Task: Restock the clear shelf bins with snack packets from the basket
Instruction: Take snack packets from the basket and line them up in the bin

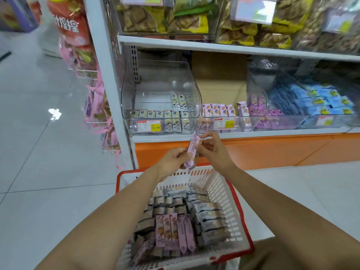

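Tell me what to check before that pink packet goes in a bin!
1. Grip: left hand and right hand both pinch the packet. Ok.
2. Right bin: the middle bin holds pink stock too. Ok.
3. Same snack: only the packet's back shows. Cannot tell.
4. Room: the middle bin is mostly open space above its stock. Ok.
5. Path: nothing sits between the hands and that bin. Ok.
6. More to load: the basket holds spare pink packets. Ok.
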Available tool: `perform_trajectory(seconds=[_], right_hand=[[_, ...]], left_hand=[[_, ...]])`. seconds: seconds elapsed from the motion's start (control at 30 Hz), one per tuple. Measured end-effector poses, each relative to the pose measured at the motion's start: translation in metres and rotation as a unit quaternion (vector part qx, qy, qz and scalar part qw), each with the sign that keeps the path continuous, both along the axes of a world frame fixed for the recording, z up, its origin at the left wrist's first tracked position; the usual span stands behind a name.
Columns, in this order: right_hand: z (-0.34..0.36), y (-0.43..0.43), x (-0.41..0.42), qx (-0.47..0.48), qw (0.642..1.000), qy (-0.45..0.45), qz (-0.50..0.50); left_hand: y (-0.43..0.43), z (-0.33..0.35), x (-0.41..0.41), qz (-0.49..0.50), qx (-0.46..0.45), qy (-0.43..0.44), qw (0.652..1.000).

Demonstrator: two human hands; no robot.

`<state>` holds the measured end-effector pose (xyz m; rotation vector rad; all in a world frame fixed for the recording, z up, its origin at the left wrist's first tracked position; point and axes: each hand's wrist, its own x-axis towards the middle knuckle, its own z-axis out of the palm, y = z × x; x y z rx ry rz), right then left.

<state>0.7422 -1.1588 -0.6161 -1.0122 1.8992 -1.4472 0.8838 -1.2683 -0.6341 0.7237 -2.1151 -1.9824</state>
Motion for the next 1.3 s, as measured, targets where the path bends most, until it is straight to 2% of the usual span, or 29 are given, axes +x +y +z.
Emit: perform_trajectory(seconds=[0.13,0.23,0.37,0.47,0.6,0.87,1.03,1.2,1.3], right_hand=[[0.024,0.01,-0.014,-0.02,0.998,0.061,-0.01],[0.049,0.013,-0.04,-0.035,0.993,0.109,-0.037],[0.082,0.011,-0.086,-0.054,0.978,0.163,-0.119],[0.098,0.003,-0.118,-0.069,0.962,0.197,-0.177],[0.106,-0.013,-0.154,-0.048,0.948,0.227,-0.219],[0.075,-0.046,-0.197,0.07,0.933,0.269,-0.229],[0.053,-0.049,-0.211,0.14,0.926,0.263,-0.231],[0.043,-0.049,-0.215,0.266,0.889,0.325,-0.181],[0.045,-0.048,-0.213,0.295,0.879,0.333,-0.171]], left_hand=[[0.006,0.015,-0.023,-0.008,-0.067,0.02,0.998],[0.009,0.034,-0.046,0.026,-0.198,0.037,0.979],[0.0,0.055,-0.067,0.097,-0.459,0.056,0.881],[-0.01,0.056,-0.082,0.092,-0.539,0.021,0.837],[-0.02,0.043,-0.096,0.074,-0.585,-0.022,0.807],[-0.028,0.016,-0.107,0.076,-0.634,-0.056,0.767],[-0.027,0.013,-0.11,0.087,-0.638,-0.074,0.761],[-0.026,0.014,-0.11,0.089,-0.639,-0.082,0.76],[-0.026,0.014,-0.109,0.078,-0.64,-0.088,0.76]])
